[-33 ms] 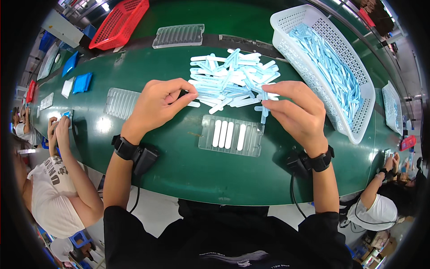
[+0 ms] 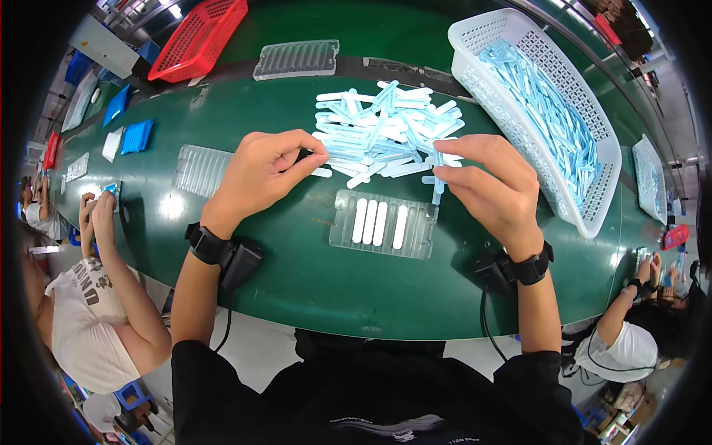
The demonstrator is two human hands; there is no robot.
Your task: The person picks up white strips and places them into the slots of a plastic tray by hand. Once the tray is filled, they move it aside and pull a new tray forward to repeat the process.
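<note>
A loose heap of flat, round-ended strips (image 2: 386, 133), pale blue and white, lies on the green table. My left hand (image 2: 271, 167) is closed in a pinch at the heap's left edge; whatever its fingertips hold is hidden. At the heap's right edge, my right hand (image 2: 493, 182) has thumb and index finger on a blue strip (image 2: 437, 189) that points toward me. Between my hands and nearer to me sits a clear ribbed tray (image 2: 341, 230). Several white strips (image 2: 369, 222) lie side by side in its slots, with a gap before the rightmost one.
A white basket (image 2: 530, 159) full of blue strips stands at the right. Clear trays lie at the left (image 2: 196, 170) and the back (image 2: 297, 59). A red basket (image 2: 196, 41) and blue packets (image 2: 137, 137) are farther left. Co-workers sit on both sides.
</note>
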